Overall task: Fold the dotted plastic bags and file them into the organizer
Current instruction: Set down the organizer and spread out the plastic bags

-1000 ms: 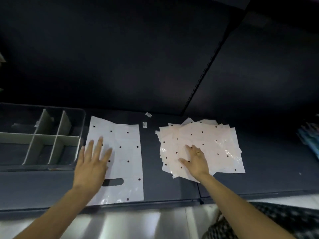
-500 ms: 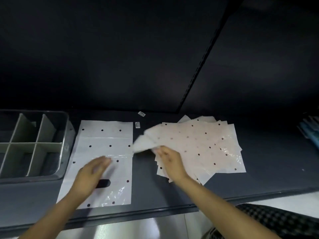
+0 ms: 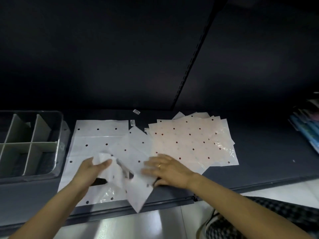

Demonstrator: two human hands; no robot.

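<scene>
Two small labels (image 3: 136,111) on dark shelf (image 3: 259,152); blue items (image 3: 307,128) far right

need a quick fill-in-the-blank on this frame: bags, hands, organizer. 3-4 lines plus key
1. The organizer stands at the ____ end of the shelf.
2. The ring is on the ____ hand.
3. The bag in both hands lies across a flat bag, whose dots are ____.
4. The left hand ____ a corner of the bag.

Missing words: left; right; black; pinches
</scene>
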